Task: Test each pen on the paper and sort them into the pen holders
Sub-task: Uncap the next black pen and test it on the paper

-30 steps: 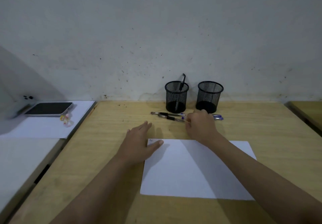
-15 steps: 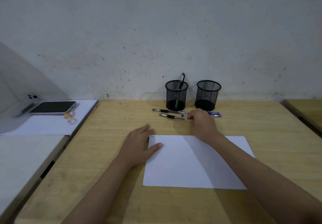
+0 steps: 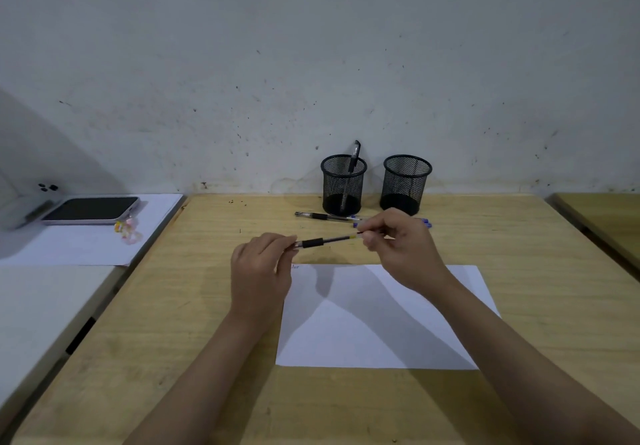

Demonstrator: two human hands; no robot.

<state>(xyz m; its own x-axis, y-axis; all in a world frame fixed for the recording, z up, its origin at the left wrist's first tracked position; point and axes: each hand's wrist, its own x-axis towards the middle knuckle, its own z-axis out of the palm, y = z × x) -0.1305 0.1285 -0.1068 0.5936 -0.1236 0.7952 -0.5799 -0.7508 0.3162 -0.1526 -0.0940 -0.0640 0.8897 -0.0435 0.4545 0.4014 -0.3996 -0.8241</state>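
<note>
A black-grip pen (image 3: 325,240) hangs level above the wooden desk, held at both ends. My left hand (image 3: 260,271) pinches its tip end and my right hand (image 3: 401,247) grips its back end. Below lies a white sheet of paper (image 3: 381,326) with a small scribble at its top left corner. Two black mesh pen holders stand at the wall: the left holder (image 3: 343,184) has one black pen in it, the right holder (image 3: 406,183) looks empty. Another black-grip pen (image 3: 323,216) and a blue pen (image 3: 426,223), partly hidden by my right hand, lie before the holders.
To the left, on a white table (image 3: 41,306), a phone (image 3: 90,209) rests on a paper sheet with a small charm (image 3: 125,229) beside it. Another wooden desk edge (image 3: 602,222) shows at the far right. The wall runs right behind the holders.
My right hand has lifted one pen off the desk and drawn it nearer. My left hand has left the paper's corner and taken the pen's tip end.
</note>
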